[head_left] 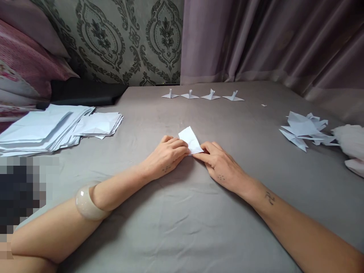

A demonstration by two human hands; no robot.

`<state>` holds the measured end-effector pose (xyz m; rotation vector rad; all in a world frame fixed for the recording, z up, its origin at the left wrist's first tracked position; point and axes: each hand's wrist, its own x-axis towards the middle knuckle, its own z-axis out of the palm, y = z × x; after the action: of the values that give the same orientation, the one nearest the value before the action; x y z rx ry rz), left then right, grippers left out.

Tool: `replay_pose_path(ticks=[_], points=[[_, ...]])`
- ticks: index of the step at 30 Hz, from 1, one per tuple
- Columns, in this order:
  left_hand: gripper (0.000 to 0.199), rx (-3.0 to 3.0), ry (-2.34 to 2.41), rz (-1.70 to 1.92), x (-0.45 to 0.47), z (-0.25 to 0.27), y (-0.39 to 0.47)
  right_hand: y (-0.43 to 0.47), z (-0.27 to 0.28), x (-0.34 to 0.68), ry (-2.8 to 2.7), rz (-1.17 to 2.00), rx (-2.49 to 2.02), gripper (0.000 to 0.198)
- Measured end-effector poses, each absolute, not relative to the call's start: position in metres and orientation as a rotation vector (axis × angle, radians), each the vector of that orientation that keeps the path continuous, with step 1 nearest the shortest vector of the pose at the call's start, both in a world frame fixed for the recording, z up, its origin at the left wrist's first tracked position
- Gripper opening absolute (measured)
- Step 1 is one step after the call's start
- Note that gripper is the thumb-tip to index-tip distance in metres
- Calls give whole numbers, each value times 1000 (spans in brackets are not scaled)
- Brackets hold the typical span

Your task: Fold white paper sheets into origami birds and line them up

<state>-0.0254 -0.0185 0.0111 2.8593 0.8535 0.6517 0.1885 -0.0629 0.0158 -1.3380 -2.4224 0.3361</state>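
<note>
A small folded piece of white paper (191, 141) lies on the grey cloth between my two hands. My left hand (168, 156), fingers curled, grips its left and near side. At its lower right corner, my right hand (217, 161) pinches the edge between thumb and fingers. The fingertips of both hands partly cover the near edge of the paper, so the fold there is hidden. A pale bangle (85, 201) sits round my left forearm.
Several folded paper cranes (210, 95) stand in a row at the back. Stacked white sheets (36, 127) and smaller folded squares (99, 123) lie at left. Folded paper shapes (305, 127) are heaped at right beside whitish fabric (351, 140). A black flat item (88, 93) rests back left.
</note>
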Motion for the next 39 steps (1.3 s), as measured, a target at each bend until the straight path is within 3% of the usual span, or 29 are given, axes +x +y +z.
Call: replay_pose_path(ticks=[14, 26, 39], points=[[35, 2912, 798, 414, -24, 21, -26, -65, 30, 212, -2441, 471, -1333, 38], [38, 2923, 805, 277, -22, 27, -26, -62, 31, 212, -2141, 592, -1514, 33], [44, 2941, 776, 335, -13, 23, -24, -56, 21, 202, -1942, 561, -1642, 27]])
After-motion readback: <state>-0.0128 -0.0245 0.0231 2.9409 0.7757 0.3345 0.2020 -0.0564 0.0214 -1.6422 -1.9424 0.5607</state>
